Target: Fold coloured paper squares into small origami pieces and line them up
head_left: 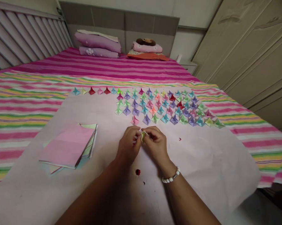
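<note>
A small pale yellow folded paper piece (143, 135) is pinched between my hands over the white sheet (103, 193). My right hand (157, 143) grips its right side with thumb and fingertips. From the left, my left hand (128, 144) meets it with curled fingers and thumb, partly covering the edge. A bit of red shows between the left fingers, too small to name. Just beyond my hands, folded paper pieces (146, 119) in many colours stand in rows. Below my hands lies a small dark red scrap (138, 172).
A stack of coloured paper sheets (68, 145), pink on top, lies at the left. Another red scrap (180, 139) is right of my hands. Under the sheet is a striped bed cover (9, 125). Folded bedding (98, 43) rests by the headboard (108, 18).
</note>
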`<state>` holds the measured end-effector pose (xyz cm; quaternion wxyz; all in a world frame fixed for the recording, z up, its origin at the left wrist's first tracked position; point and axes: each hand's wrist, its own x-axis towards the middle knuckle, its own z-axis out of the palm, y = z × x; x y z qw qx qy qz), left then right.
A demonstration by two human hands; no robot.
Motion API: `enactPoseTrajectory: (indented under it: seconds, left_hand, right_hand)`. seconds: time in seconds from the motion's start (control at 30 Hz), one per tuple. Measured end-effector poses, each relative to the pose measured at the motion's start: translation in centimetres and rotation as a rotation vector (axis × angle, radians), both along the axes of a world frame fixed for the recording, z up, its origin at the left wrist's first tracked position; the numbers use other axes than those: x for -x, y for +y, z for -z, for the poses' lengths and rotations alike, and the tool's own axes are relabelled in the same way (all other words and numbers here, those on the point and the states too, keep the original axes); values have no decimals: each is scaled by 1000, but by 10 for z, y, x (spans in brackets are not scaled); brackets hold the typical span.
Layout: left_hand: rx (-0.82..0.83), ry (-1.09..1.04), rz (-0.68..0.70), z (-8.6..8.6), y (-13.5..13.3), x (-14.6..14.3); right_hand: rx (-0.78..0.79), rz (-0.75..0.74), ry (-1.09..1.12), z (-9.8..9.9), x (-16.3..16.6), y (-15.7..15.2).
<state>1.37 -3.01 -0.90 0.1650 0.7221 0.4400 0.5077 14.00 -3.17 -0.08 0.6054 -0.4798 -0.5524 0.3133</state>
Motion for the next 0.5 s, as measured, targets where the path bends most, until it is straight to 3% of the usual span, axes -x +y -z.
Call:
enactPoseTrajectory:
  seconds: [0.13, 0.3, 0.5]
  left_hand:
    - [-118, 145, 135, -3, 4, 6]
    - [-236, 244, 139, 1, 13, 7]
    - [-42, -45, 119, -1, 11, 5]
  right_hand:
    - [115, 3, 145, -1, -3, 3]
    - [232, -32, 265, -7, -7, 3]
    - [272, -96, 316, -11, -10, 2]
